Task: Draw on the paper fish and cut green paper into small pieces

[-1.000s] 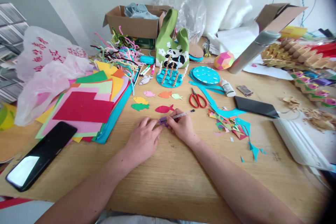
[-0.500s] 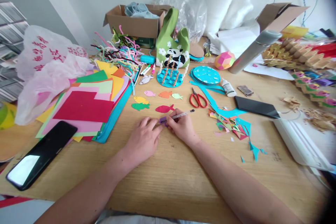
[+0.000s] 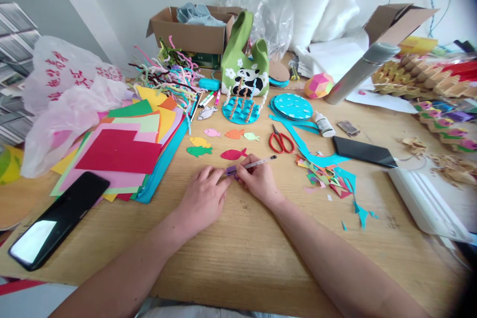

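Note:
My right hand [image 3: 259,181] is closed round a pencil [image 3: 261,161], its tip end over a small purple piece of paper [image 3: 231,170]. Beside it my left hand [image 3: 204,194] lies flat, its fingers apart and the fingertips at the left edge of the purple piece. Just above the hands is a red paper fish [image 3: 233,154]. A green fish [image 3: 199,151], a yellow fish [image 3: 200,142], a pink fish [image 3: 212,132], an orange fish [image 3: 234,134] and a pale green fish [image 3: 252,136] lie around it. Red-handled scissors [image 3: 281,142] rest to the right.
Coloured sheets [image 3: 119,151] and a phone [image 3: 59,219] lie at left. Paper scraps [image 3: 328,176], a black device [image 3: 364,151] and a white device [image 3: 428,206] are at right. Behind stand a green panda bag [image 3: 244,67], a blue disc [image 3: 292,106] and a grey bottle [image 3: 361,73].

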{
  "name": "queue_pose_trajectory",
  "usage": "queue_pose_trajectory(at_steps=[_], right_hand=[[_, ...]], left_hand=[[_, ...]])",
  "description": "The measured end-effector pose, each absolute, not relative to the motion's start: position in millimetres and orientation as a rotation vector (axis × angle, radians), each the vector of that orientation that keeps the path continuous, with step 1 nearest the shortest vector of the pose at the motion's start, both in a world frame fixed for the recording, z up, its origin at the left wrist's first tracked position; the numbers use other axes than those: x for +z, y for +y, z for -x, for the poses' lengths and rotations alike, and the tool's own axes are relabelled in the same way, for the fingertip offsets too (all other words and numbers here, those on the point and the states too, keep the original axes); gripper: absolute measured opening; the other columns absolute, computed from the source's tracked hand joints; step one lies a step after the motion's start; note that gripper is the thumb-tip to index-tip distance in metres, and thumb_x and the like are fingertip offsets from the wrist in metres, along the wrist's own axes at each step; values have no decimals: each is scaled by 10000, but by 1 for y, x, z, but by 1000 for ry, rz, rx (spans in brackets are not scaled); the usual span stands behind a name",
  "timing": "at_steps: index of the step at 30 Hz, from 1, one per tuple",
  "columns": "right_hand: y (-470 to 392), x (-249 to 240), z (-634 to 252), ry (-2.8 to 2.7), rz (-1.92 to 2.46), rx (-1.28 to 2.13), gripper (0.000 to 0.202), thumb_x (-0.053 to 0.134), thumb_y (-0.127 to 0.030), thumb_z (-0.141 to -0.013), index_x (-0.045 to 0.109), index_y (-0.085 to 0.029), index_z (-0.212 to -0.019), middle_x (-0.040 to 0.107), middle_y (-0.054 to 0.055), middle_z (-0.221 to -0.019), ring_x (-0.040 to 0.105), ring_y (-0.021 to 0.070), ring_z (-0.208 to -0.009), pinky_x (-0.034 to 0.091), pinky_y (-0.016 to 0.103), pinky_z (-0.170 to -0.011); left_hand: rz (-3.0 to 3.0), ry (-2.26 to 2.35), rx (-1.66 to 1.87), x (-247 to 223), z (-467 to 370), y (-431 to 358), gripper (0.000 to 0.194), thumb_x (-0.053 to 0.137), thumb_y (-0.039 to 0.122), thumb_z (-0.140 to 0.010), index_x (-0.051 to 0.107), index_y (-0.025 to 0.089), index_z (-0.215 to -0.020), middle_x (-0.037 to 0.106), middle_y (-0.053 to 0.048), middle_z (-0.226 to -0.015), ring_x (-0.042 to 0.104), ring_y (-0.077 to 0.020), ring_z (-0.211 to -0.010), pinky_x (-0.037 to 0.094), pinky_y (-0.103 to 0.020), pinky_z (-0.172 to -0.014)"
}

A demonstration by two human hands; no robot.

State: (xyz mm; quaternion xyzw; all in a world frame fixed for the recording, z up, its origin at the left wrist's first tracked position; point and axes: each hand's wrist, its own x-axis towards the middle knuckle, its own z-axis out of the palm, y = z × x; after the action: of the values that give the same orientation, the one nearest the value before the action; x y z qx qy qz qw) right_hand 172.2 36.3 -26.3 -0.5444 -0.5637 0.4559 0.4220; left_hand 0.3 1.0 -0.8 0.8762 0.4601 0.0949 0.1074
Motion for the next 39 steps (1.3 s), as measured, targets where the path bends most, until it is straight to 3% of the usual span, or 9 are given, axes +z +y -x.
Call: queue_pose_trajectory(at_steps=[23, 39], right_hand=[[37, -29, -172, -1322, 1354, 1087, 134, 604, -268, -749, 502, -209, -685, 564, -36, -491, 440, 92, -372, 335, 203, -380], [39, -28, -171, -1314, 1345, 1168, 217, 629, -379, -780, 523, -199, -720, 563, -36, -503, 423, 84, -333, 324, 205, -333]], left_hand=[[-2571, 1399, 339, -4, 1, -1, 396, 482, 136, -871, 593, 245, -1236, 512, -110, -1224, 414, -277, -1191, 409, -480, -1005], [-2575, 1377, 361, -4, 0, -1, 403, 496, 126, -861, 595, 239, -1235, 533, -101, -1224, 408, -278, -1199, 394, -492, -1028]])
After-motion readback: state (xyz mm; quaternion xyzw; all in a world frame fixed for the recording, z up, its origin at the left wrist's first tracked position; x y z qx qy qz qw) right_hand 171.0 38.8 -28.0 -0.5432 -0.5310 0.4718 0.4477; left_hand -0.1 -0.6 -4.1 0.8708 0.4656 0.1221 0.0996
